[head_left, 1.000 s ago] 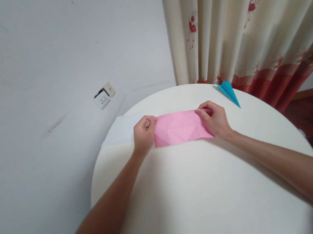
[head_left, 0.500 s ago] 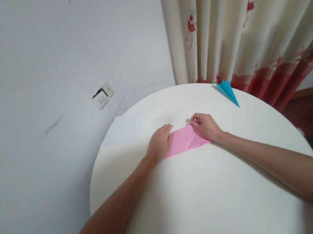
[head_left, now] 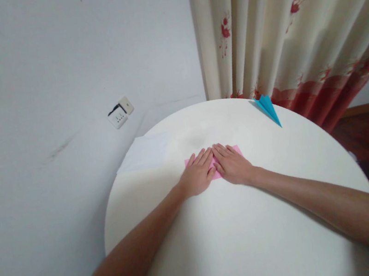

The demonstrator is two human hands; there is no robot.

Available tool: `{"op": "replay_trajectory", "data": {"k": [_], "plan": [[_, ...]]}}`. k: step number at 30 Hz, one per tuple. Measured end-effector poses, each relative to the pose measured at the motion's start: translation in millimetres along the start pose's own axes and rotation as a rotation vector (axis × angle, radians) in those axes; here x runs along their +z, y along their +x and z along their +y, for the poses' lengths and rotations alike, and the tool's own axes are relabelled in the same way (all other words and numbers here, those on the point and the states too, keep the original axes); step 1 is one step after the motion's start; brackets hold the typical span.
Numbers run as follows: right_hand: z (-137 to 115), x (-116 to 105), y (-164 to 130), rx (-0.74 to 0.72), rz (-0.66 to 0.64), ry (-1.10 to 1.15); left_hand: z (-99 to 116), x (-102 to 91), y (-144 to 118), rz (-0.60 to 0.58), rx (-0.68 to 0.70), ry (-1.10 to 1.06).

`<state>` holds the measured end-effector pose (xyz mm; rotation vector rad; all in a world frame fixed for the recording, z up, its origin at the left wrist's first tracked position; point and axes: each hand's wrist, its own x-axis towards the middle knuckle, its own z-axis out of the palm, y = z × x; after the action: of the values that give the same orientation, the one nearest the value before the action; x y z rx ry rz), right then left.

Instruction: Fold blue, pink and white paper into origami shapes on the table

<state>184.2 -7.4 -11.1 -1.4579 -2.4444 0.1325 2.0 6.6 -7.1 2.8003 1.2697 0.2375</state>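
Note:
A folded pink paper (head_left: 216, 173) lies on the round white table (head_left: 243, 240), mostly covered by my hands. My left hand (head_left: 198, 174) rests flat on its left half, fingers stretched out. My right hand (head_left: 233, 166) lies flat on its right half, and the two hands touch side by side at the middle. Only the paper's far corners and a small strip between my hands show.
A white sheet (head_left: 145, 152) lies at the table's far left edge. A blue folded paper plane (head_left: 269, 109) sits at the far right edge, near a cream curtain with red flowers (head_left: 275, 25). A wall socket (head_left: 120, 113) is on the wall behind the table.
The pink paper was a wide strip held at both ends. My hands brought the ends together, folding it narrower, and both palms now lie flat on top of it.

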Motion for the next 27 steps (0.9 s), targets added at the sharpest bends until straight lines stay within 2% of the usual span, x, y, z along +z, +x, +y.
{"op": "replay_trajectory", "data": {"k": [14,20,27], "plan": [[-2.4,-6.2,-2.4,0.037,-0.047,-0.037,1.5,3.4,-0.5,0.025,-0.036,0.028],[-1.6,-5.8,-3.0,0.047,-0.001,-0.041,-0.2,5.1,-0.4,0.045,-0.034,0.044],[-4.0,-6.6,-5.1,0.097,0.041,-0.036,3.1,-1.6,-1.1,0.055,-0.041,0.052]]}}
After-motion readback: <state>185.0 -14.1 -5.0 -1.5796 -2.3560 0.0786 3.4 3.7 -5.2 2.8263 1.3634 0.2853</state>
